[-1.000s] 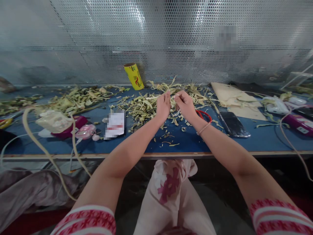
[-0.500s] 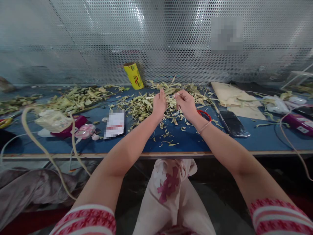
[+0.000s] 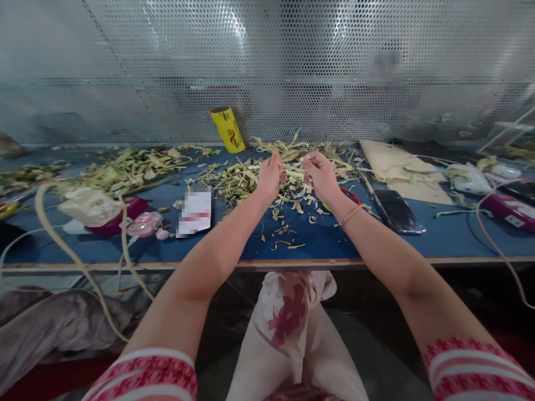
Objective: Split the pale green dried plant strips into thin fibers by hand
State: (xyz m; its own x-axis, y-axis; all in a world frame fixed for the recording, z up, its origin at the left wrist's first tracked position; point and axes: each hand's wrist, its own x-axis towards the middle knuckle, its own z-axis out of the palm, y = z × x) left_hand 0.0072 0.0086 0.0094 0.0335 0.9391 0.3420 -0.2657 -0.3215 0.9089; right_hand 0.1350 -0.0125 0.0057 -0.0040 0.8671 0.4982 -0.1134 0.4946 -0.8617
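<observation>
My left hand (image 3: 270, 175) is closed over the middle of a heap of dried, pale green plant pieces (image 3: 238, 184), thumb pointing up and fingers curled. A short gap to its right, my right hand (image 3: 321, 175) pinches thumb and fingertips together. Pale plant strips show between the hands, but whatever the fingers grip blends into the heap and I cannot make it out. Small curled scraps (image 3: 286, 229) lie on the blue tabletop (image 3: 317, 239) nearer me. Beside my right wrist, a red loop (image 3: 351, 195) is partly hidden.
A yellow tube (image 3: 228, 131) leans at the back. Left are a white card (image 3: 195, 211), a pink case (image 3: 144, 224), a cable and another leaf heap (image 3: 125, 170). A phone (image 3: 399, 211) and brown cardboard (image 3: 387, 159) lie right. Perforated metal (image 3: 267, 67) stands behind.
My left hand has shifted slightly left and my right hand slightly right, widening the gap between them. The things on the table look the same.
</observation>
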